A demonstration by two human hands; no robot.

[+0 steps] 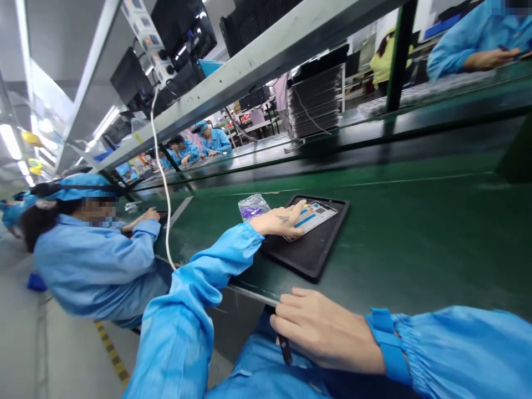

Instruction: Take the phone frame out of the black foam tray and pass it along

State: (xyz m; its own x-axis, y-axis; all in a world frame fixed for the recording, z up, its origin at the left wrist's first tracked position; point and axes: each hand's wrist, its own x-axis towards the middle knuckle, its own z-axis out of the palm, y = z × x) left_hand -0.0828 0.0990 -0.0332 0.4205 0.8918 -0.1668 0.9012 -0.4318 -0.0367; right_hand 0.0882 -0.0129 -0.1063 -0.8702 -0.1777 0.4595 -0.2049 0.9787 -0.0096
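My left hand (279,220) reaches out over the green conveyor belt (415,233) and rests on a flat white phone part (313,216) with blue and yellow labels, gripping its near edge. The part lies in a black tray (320,249) on the belt. A small clear bag with a purple item (252,206) lies beside the tray, just past my wrist. My right hand (320,330) sits low at the belt's near edge above my lap, fingers curled around a thin dark tool (285,349) that points down.
A co-worker in a blue smock (95,260) sits to my left, a hand on the belt. A white cable (163,183) hangs from the overhead rail (257,61). Stacked black trays (316,102) stand across the belt, with more workers beyond.
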